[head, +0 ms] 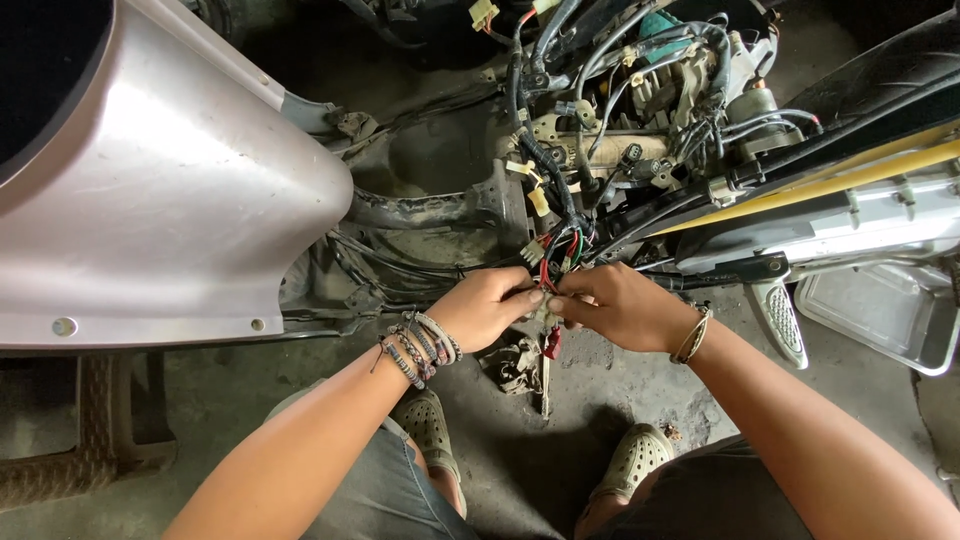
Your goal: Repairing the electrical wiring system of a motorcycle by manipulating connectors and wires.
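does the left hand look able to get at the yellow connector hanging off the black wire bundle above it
Probably yes. The yellow connector hangs in the open just above the left hand, with only loose wires between them. The hand's fingers are busy on the wiring, beside the right hand.

A repair workshop: stripped scooter with exposed wiring harness (560, 215), detached body panel (170, 190), stained concrete floor (540, 450), metal tray (885, 310).

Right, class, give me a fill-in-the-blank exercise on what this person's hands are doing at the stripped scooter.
1. Both hands, the left hand and the right hand, meet at a bundle of ____.
2. The left wrist wears several ____.
3. The metal tray lies on the person's ____ side.
4. The silver body panel lies on the person's ____ side.

Missing words: wires; bracelets; right; left
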